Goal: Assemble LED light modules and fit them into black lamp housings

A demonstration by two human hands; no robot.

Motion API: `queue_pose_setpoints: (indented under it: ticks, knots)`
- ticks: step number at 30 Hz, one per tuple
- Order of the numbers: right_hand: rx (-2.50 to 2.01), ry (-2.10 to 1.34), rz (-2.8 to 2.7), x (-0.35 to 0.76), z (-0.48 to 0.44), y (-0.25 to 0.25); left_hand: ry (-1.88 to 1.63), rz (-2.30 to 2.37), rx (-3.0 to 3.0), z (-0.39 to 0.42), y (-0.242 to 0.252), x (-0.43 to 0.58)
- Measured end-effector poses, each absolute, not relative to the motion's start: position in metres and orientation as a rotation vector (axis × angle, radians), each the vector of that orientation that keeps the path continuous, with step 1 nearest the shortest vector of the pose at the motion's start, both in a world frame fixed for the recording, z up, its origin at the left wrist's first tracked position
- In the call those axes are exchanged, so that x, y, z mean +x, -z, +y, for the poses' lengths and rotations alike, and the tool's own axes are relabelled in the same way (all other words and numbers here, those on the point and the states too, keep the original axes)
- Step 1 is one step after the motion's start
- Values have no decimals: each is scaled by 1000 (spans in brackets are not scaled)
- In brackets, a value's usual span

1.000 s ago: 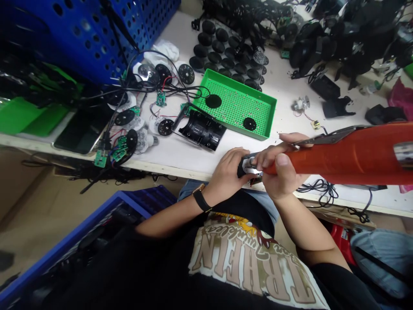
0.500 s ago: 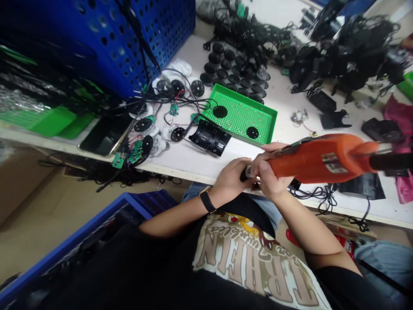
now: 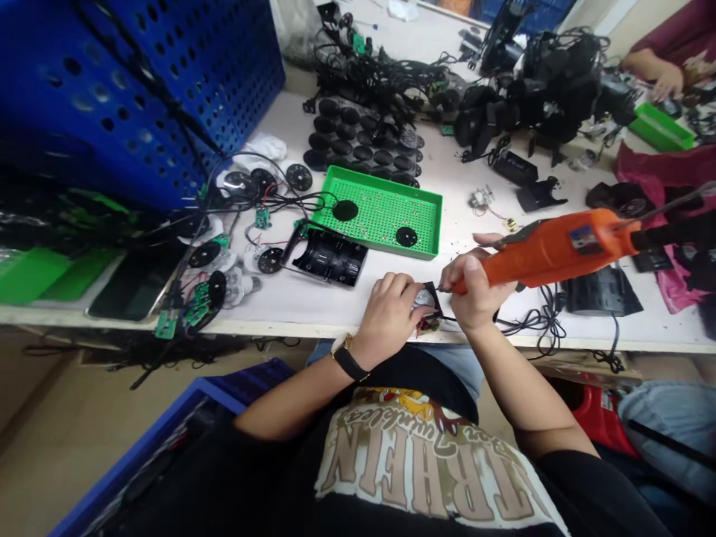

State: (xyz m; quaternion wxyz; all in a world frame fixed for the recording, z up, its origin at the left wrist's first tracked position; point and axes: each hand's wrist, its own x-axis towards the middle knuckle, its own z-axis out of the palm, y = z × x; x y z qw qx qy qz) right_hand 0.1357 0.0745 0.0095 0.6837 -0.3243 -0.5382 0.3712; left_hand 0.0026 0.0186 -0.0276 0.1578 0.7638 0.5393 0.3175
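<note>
My right hand [image 3: 475,291] is wrapped round the front of an orange electric screwdriver [image 3: 548,250], which lies nearly level with its tip pointing left. The tip reaches a small black housing [image 3: 431,289] with a clear, lens-like part [image 3: 424,299] in it. My left hand [image 3: 392,307] grips that housing from the left at the table's front edge, fingers curled over it. Red wires [image 3: 428,326] show below the housing. Whether the bit sits in a screw I cannot tell. Just behind my hands, a green perforated tray [image 3: 436,224] carries small screws and two black discs.
A black half-shell [image 3: 330,257] lies left of my hands, near wired discs and green circuit boards [image 3: 166,325]. Rows of black round parts [image 3: 363,142] stand behind the tray. Coiled cable [image 3: 537,321] lies at right. A co-worker's hand [image 3: 665,78] shows far right.
The view has shifted, bringing a co-worker into sight at far right. My hands have drawn slightly apart, and the black housing now shows between them, with the screwdriver tip at it.
</note>
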Motion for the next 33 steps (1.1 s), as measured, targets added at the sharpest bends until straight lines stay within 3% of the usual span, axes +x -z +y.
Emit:
queue_pose_setpoints:
  ticks: [10,15,20,33]
  knots:
    - [-908,-843,-1307,134,74,-10,-1088,1373,2203,12,20,-2]
    - [-920,-876,-1368,145,77,-23,-1407,1149,1291,6,28,-9]
    - [-983,-878,-1442,162,80,-33,-1197,921,676,-4,37,-11]
    - [-993,-879,-1455,172,100,-25,-1078,988,808,-8,37,0]
